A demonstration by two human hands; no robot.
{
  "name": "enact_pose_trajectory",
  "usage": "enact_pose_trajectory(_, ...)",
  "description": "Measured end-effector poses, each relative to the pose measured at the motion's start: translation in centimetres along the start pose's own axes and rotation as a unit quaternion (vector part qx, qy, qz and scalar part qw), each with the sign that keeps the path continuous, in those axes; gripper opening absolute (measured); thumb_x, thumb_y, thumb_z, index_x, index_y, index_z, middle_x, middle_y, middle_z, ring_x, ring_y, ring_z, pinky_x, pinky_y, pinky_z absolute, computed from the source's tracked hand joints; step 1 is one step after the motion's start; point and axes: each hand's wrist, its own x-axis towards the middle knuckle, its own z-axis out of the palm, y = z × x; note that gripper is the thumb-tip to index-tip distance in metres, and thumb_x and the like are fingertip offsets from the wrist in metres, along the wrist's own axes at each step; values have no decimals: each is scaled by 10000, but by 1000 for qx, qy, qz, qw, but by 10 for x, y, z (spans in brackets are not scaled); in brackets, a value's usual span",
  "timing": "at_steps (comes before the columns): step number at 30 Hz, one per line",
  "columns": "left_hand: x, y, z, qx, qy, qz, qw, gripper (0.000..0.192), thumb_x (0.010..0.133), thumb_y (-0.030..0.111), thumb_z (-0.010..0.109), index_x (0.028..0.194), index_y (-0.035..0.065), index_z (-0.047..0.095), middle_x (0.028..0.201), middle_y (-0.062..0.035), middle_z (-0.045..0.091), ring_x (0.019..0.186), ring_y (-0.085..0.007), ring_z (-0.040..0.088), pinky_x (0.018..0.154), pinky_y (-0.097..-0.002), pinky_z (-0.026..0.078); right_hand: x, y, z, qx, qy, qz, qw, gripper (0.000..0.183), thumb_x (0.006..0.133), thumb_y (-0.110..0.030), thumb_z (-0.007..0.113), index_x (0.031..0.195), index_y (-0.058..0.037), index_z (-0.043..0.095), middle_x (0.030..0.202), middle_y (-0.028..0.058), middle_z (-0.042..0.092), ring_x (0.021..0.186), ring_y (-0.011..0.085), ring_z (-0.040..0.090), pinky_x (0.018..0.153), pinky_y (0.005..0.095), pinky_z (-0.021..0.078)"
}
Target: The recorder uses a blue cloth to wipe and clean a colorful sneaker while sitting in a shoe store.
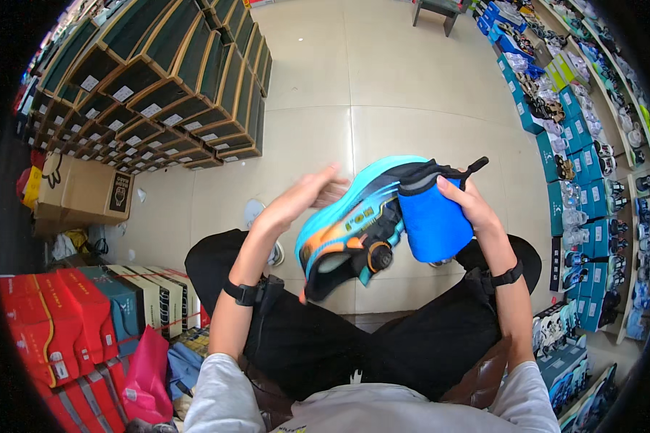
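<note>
A sports shoe [352,222] in turquoise, orange and black, with a round dial by its collar, is held up over my lap. My left hand [327,187] is at the upper left side of its turquoise sole; the fingers are blurred and partly hidden, so its grip cannot be told. Against the shoe's right end is a blue cloth pouch [436,224] with a grey and black rim and a dark cord loop. My right hand [463,200] grips this pouch at its rim, the thumb on the front and the fingers behind.
Stacked dark shoe boxes [195,70] rise at the upper left, above a cardboard carton [81,189]. Red shoe boxes [76,325] and a pink bag [147,379] lie at lower left. Shelves with shoes and teal boxes [590,200] line the right. A small dark stool [439,8] stands on the tiled floor.
</note>
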Motion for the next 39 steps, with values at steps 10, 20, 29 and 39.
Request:
enact_pose_trajectory(10,-29,8,38,-336,-112,-65,933,702,1062,581,467,1502,35,501,1385,-101,618,1171,-154,632,1024,-311,527,3,2,2,90,-53,12,994,639,955,-472,704,1365,2,576,1264,107,672,1129,188,651,982,353,518)
enact_pose_trajectory(20,-19,-8,25,-300,-35,27,953,712,1032,577,523,1468,15,514,1350,-179,632,1174,-246,652,1033,-387,538,31,1,4,168,58,19,984,651,966,-513,692,1387,-34,561,1272,102,657,1122,176,647,969,344,533)
enact_pose_trajectory(29,-25,-9,40,-313,-15,58,948,772,1028,652,444,1481,30,504,1342,-173,637,1185,-259,656,1065,-417,527,29,26,42,-47,308,-107,944,449,987,-440,707,973,8,729,850,-25,619,791,64,519,710,261,450)
enact_pose_trajectory(39,-11,-33,26,-398,-30,56,915,743,1015,663,449,1424,49,543,1281,-152,666,1116,-243,673,1027,-417,536,8,33,79,-303,-3,-415,858,446,816,-84,789,1242,14,700,1385,180,655,1277,373,622,1079,454,467)
